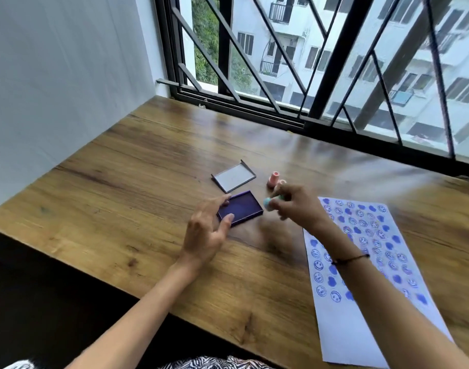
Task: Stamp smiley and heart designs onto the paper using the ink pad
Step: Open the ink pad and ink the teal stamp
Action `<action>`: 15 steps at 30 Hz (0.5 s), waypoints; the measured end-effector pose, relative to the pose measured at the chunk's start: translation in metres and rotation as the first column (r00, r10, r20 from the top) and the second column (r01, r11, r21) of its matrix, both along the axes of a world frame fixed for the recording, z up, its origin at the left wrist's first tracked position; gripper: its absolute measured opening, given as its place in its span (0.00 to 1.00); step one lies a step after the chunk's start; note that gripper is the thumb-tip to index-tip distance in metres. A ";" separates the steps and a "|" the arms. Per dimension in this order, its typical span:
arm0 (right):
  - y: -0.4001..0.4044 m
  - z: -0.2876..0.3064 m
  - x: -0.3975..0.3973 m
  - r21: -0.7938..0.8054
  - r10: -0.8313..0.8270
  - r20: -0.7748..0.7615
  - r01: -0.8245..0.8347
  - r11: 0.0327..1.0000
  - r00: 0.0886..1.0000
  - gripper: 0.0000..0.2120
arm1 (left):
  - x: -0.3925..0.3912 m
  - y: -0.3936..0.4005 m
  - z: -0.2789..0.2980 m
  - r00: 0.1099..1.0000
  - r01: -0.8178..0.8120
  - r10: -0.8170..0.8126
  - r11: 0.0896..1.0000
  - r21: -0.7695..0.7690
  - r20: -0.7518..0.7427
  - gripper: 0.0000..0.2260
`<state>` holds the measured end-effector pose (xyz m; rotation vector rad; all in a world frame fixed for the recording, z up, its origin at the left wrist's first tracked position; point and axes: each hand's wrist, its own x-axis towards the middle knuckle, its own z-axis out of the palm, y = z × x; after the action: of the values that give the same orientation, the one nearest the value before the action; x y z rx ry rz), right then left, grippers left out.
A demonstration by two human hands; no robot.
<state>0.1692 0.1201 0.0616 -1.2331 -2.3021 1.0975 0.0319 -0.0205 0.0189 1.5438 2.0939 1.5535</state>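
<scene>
An open blue ink pad (pixel 242 207) lies on the wooden table (pixel 127 198). My left hand (pixel 208 230) hovers at its near-left corner with fingers apart, thumb and index tips close to its edges. My right hand (pixel 297 206) holds a small light-blue stamp (pixel 268 203) on its side, just right of the pad. A white paper (pixel 342 328) with rows of blue smiley and heart prints lies to the right, partly under my right forearm.
The ink pad's grey lid (pixel 233 177) lies open just behind the pad. Two pink stamps (pixel 273 179) stand behind my right hand. A barred window (pixel 308 75) runs along the table's far edge and a white wall (pixel 55 89) closes the left side.
</scene>
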 end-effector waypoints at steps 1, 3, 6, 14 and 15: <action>-0.009 0.001 -0.002 -0.161 -0.016 -0.164 -0.011 0.987 0.986 0.04 | 0.003 0.001 0.004 0.994 0.023 -0.021 1.000 -0.018 0.105 0.16; -0.024 0.001 -0.007 -0.322 -0.039 -0.336 -0.076 0.944 0.941 0.02 | 0.007 0.004 0.012 0.956 0.112 -0.086 0.991 -0.077 0.279 0.16; -0.041 -0.002 -0.016 -0.362 -0.027 -0.428 -0.144 0.921 0.904 0.10 | 0.009 0.005 0.016 0.939 0.140 -0.096 0.984 -0.113 0.329 0.15; -0.059 -0.011 -0.027 -0.376 -0.056 -0.409 -0.112 0.920 0.911 0.06 | 0.007 -0.001 0.007 0.844 0.062 0.028 0.987 -0.150 0.535 0.11; -0.060 -0.012 -0.029 -0.362 -0.055 -0.391 -0.099 0.927 0.919 0.05 | 0.007 0.000 0.006 0.801 0.062 0.039 0.987 -0.147 0.597 0.09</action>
<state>0.1404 0.0596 0.0493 -0.9838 -1.8564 1.6822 0.0394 -0.0208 0.0252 0.8425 1.7737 1.5529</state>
